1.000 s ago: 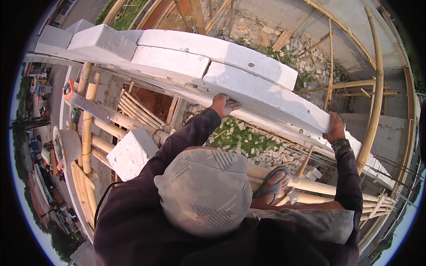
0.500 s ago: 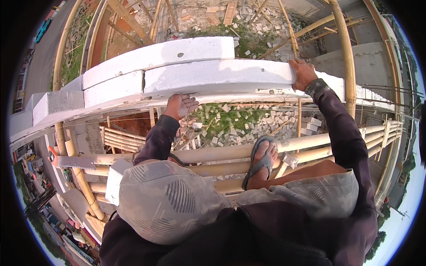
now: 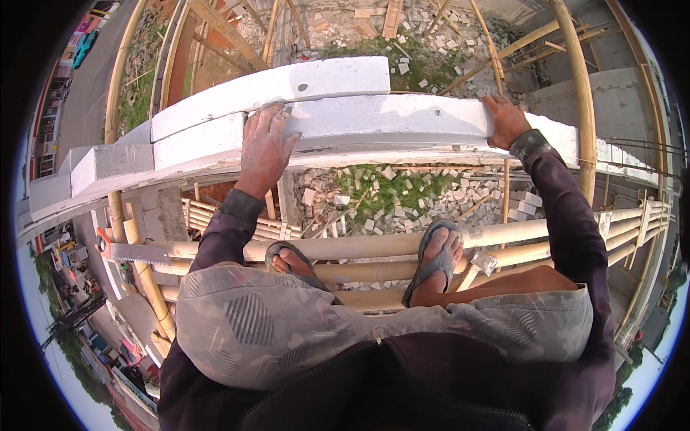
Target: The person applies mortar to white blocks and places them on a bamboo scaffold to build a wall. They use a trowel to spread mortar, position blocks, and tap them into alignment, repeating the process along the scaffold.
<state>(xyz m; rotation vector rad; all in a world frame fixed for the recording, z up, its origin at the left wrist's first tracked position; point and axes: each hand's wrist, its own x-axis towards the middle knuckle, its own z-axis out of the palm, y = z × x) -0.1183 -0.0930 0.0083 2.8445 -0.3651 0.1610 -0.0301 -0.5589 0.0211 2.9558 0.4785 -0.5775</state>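
A long white lightweight concrete block (image 3: pixel 381 118) lies on the wall in front of me. My left hand (image 3: pixel 264 147) grips its left end, fingers bent over the top edge and dusted grey. At the opposite end, my right hand (image 3: pixel 507 121) is closed over the corner, with the thumb on the near side. Butted against the left end is another white block (image 3: pixel 200 141). A further block (image 3: pixel 316 77) sits in the course above and behind, stopping partway along the gripped one.
I stand in sandals on bamboo poles (image 3: pixel 359 248), high above rubble (image 3: pixel 460 190) and grass. A handsaw (image 3: pixel 133 251) hangs at the left by an upright. A bamboo post (image 3: pixel 575 100) rises at the right, close to the wall. A crumpled clear bag (image 3: pixel 484 262) lies beside my right foot.
My left hand has risen from below the block's near edge, where it was open, onto its left end. My right hand stays on the right end. The view has shifted slightly.
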